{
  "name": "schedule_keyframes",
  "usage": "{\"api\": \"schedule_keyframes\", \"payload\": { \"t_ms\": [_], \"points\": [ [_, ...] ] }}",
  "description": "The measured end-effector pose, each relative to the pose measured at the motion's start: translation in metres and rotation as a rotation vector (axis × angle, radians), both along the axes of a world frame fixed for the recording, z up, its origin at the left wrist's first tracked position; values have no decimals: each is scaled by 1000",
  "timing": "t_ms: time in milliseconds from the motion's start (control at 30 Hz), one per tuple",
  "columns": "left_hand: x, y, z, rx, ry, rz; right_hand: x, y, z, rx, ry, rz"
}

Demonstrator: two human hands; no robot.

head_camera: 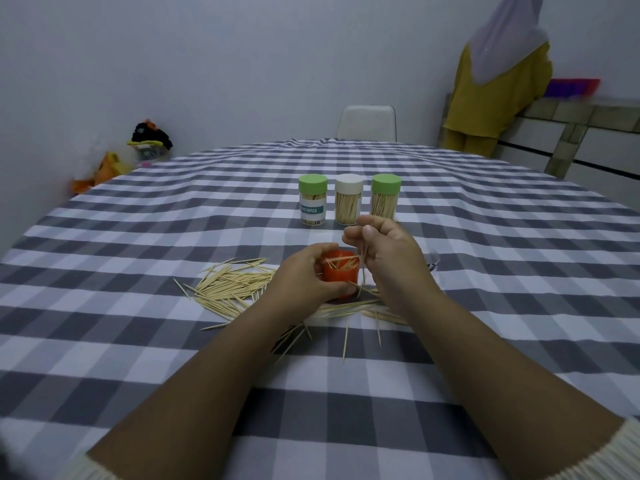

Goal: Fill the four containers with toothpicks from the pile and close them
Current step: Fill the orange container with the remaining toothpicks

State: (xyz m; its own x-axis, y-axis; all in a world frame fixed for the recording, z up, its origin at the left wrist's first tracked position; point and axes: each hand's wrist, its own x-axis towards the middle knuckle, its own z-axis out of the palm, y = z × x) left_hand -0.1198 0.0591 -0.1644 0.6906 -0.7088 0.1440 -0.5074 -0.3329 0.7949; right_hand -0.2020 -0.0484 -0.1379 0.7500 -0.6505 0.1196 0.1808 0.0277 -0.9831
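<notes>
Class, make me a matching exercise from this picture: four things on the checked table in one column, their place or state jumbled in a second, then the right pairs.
1. orange container
2. white-lidded container
3. labelled green-lidded container
4. loose toothpick pile

A. leftmost in the back row
B. open, gripped by the left hand
C. spread flat on the cloth
D. closed, middle of the back row

Pairs: 1-B, 2-D, 3-A, 4-C

Bench w/ grey-white check cloth (pixel 138 216); white chair (pixel 367 122) at far edge; person in yellow garment (pixel 485 98) far right; colourful clutter (pixel 149 142) by left wall.
</notes>
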Motion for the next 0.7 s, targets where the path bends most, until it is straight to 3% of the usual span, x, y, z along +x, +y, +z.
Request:
{"api": "schedule_keyframes", "payload": {
  "t_ms": [200, 433, 700],
  "points": [
    [0, 3, 3, 25, -10, 5, -18, -15, 8, -82, 138, 102],
    [0, 4, 6, 36, -1, 7, -33, -24, 12, -603, 472, 101],
    [0, 4, 5, 28, -8, -1, -21, -13, -5, -631, 462, 81]
  ]
}}
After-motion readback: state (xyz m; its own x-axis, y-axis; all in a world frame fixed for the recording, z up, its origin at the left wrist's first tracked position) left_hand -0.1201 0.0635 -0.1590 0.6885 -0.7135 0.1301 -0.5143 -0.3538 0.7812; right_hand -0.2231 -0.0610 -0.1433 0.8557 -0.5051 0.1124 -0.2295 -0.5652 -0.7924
